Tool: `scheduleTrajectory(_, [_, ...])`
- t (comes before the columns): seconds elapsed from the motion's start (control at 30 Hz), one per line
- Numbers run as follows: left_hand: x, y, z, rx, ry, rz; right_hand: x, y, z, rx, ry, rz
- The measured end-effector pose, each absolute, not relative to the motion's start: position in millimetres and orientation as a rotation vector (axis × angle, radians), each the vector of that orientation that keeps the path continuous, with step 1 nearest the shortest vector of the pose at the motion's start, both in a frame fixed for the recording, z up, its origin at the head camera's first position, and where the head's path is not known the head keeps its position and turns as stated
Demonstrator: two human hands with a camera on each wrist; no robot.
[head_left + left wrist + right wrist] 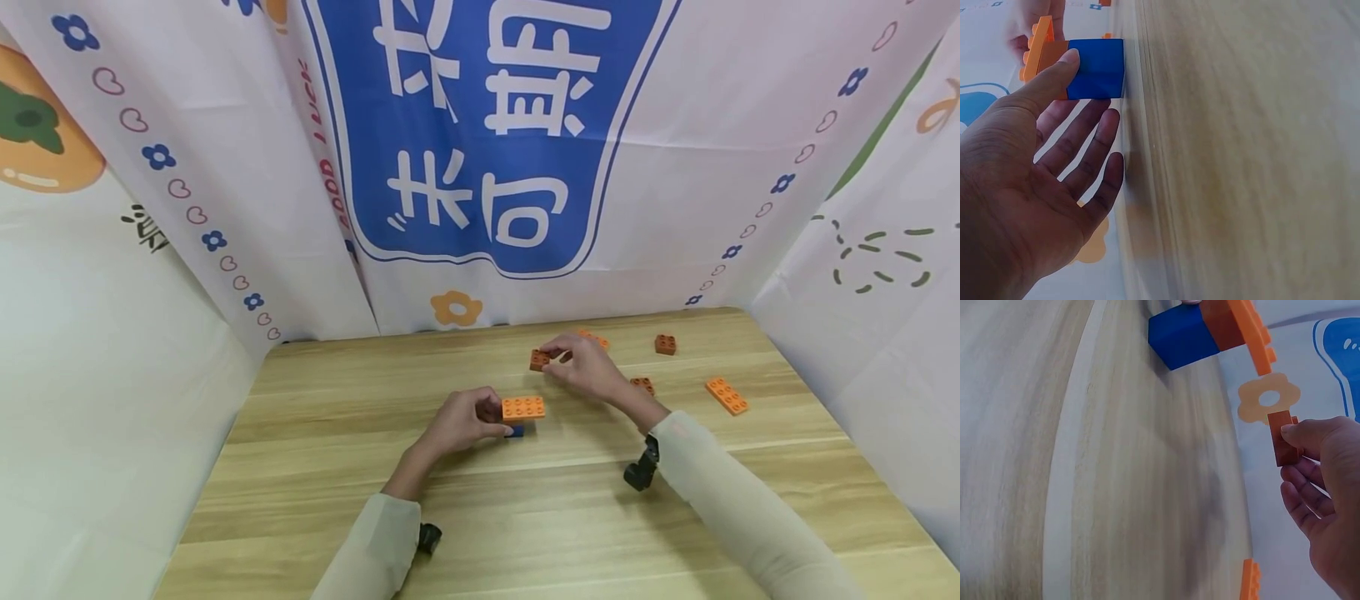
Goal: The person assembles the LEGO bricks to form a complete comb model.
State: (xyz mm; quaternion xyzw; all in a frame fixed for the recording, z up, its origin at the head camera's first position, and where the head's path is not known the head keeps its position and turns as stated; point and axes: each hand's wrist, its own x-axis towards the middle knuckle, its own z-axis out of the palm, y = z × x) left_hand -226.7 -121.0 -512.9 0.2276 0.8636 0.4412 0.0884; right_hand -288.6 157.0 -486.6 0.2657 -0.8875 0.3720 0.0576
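Note:
My left hand (461, 421) grips a small stack of toy building bricks between thumb and fingers. At its bottom is a blue brick (1097, 69), with a brown brick (1055, 53) in the middle and an orange eight-stud plate (523, 407) on top. The plate reaches out past the bricks under it on one side. The stack's blue base is close to the tabletop. Further back and to the right, my right hand (588, 367) pinches a separate brown four-stud brick (538, 360) by its sides. In the right wrist view that brick (1284, 444) is apart from the stack.
On the wooden table (322, 450), a brown brick (665, 344) and an orange plate (727, 396) lie to the right. Another brown brick (642, 385) is partly behind the right wrist, another orange plate (595, 338) partly behind that hand. Printed cloth (637, 233) encloses the back and sides.

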Motion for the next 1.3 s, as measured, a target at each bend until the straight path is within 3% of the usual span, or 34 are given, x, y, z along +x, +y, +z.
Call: scheduleTrajectory(1.3, [-223.8, -120.0, -510.5, 0.704, 2.520, 1.378, -254.3, 140.0, -461.7, 1.124, -2.543, 1.149])
